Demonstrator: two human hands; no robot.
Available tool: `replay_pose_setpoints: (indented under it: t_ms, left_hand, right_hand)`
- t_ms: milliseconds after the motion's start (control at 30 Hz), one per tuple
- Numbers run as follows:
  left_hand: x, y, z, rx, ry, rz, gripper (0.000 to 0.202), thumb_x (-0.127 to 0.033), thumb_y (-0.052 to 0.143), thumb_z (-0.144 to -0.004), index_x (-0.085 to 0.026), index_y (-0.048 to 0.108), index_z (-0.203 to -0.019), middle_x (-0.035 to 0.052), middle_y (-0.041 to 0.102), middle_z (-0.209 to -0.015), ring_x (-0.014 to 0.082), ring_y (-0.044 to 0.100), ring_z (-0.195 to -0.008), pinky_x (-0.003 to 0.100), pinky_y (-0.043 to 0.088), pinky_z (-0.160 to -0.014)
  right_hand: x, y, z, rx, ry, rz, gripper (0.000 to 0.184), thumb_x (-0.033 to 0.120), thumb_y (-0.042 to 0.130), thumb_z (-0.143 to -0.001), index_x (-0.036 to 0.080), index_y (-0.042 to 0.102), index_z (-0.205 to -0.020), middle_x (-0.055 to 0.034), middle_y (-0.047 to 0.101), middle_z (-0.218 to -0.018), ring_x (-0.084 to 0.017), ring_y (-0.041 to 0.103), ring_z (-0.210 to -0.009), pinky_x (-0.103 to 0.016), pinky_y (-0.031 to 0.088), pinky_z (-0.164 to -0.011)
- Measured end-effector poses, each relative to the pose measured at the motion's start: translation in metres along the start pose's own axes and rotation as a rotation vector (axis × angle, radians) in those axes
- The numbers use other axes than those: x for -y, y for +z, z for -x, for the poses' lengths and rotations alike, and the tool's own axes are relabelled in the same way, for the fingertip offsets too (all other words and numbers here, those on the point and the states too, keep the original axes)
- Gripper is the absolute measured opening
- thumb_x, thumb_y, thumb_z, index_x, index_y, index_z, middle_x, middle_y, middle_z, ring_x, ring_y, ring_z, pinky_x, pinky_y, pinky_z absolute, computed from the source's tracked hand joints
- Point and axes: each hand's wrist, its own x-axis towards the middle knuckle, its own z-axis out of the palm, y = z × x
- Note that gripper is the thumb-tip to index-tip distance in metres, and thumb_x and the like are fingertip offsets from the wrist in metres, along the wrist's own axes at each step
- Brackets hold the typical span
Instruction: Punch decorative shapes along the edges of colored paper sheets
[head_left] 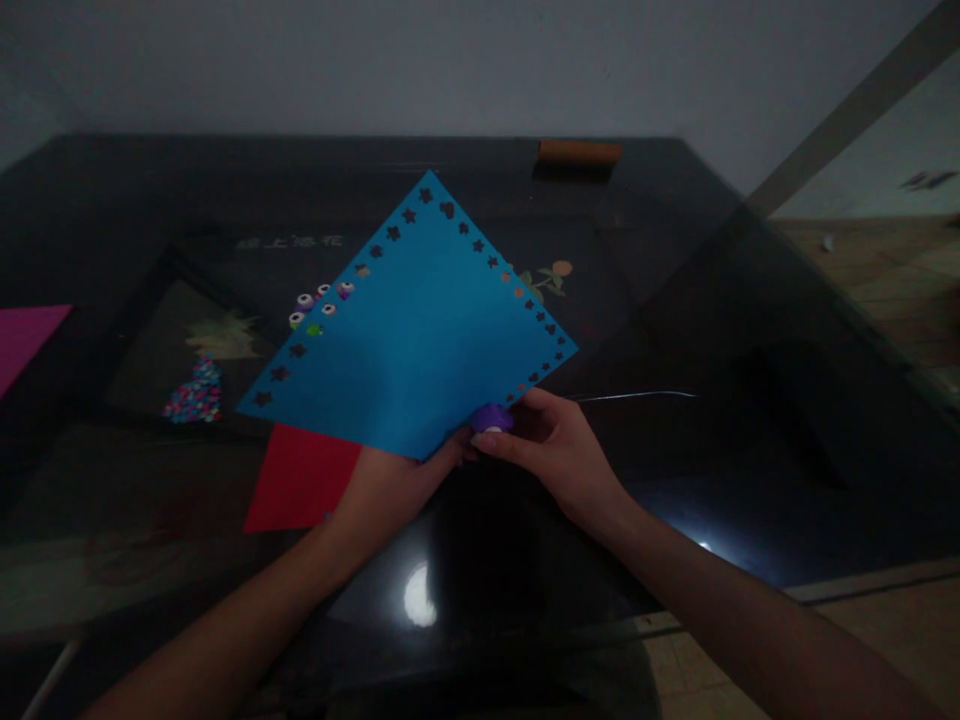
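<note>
A blue paper sheet (420,330) is held up over the dark glass table (750,420), one corner pointing away from me. Small star and heart holes run along its upper edges. My left hand (397,485) grips the sheet at its near corner from below. My right hand (555,450) pinches a small purple paper punch (491,418) onto the sheet's lower right edge.
A red sheet (300,478) lies under the blue one on the left. Several small punches (319,303) sit behind the sheet. A pile of coloured punched bits (195,392) lies at left, a pink sheet (26,338) at the far left edge, a brown block (579,152) at the back.
</note>
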Motion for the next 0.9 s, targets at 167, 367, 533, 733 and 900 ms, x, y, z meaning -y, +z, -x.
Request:
replay_pose_setpoints:
  t_ms: [167, 367, 533, 733, 900]
  left_hand:
    - [-0.0016, 0.0003, 0.001, 0.03, -0.038, -0.004, 0.013, -0.03, 0.058, -0.077, -0.021, 0.065, -0.072, 0.0034, 0.074, -0.077, 0.0202, 0.069, -0.073, 0.033, 0.056, -0.074]
    - [0.0023, 0.0026, 0.0034, 0.052, -0.013, -0.047, 0.016, -0.031, 0.057, -0.079, -0.023, 0.064, -0.067, 0.0004, 0.073, -0.073, 0.0188, 0.068, -0.069, 0.031, 0.055, -0.074]
    - [0.0033, 0.0024, 0.0039, 0.052, -0.03, -0.075, 0.016, -0.033, 0.057, -0.079, -0.023, 0.066, -0.071, 0.0014, 0.074, -0.076, 0.02, 0.068, -0.073, 0.032, 0.054, -0.075]
    - [-0.0001, -0.0001, 0.0022, 0.069, -0.038, -0.082, 0.015, -0.031, 0.057, -0.078, -0.023, 0.064, -0.068, 0.0013, 0.073, -0.074, 0.0196, 0.068, -0.072, 0.032, 0.054, -0.075]
    - [-0.0019, -0.0008, 0.001, 0.084, -0.049, -0.05, 0.018, -0.033, 0.054, -0.081, -0.023, 0.064, -0.07, 0.0008, 0.073, -0.072, 0.0194, 0.068, -0.071, 0.032, 0.055, -0.074]
  right_hand:
    - [0.0016, 0.0, -0.0012, 0.019, -0.001, -0.019, 0.022, 0.021, 0.078, -0.065, 0.019, 0.066, -0.083, 0.0005, 0.069, -0.074, -0.014, 0.064, -0.068, -0.03, 0.052, -0.071]
    - [0.0023, 0.0004, -0.0009, 0.047, -0.039, -0.028, 0.018, 0.024, 0.077, -0.067, 0.019, 0.064, -0.078, 0.0019, 0.067, -0.07, -0.013, 0.062, -0.064, -0.029, 0.051, -0.068]
    - [0.0007, 0.0007, -0.0011, 0.028, -0.052, -0.007, 0.022, 0.03, 0.079, -0.065, 0.02, 0.064, -0.076, 0.0016, 0.066, -0.069, -0.014, 0.061, -0.064, -0.03, 0.051, -0.068]
    - [-0.0004, -0.0006, -0.0024, 0.034, -0.043, -0.008, 0.022, 0.027, 0.079, -0.064, 0.02, 0.065, -0.079, 0.0016, 0.068, -0.073, -0.014, 0.063, -0.067, -0.031, 0.052, -0.071]
    - [0.0018, -0.0027, -0.0038, 0.04, -0.021, 0.047, 0.022, 0.028, 0.079, -0.064, 0.02, 0.064, -0.078, 0.002, 0.068, -0.074, -0.015, 0.065, -0.07, -0.031, 0.052, -0.072]
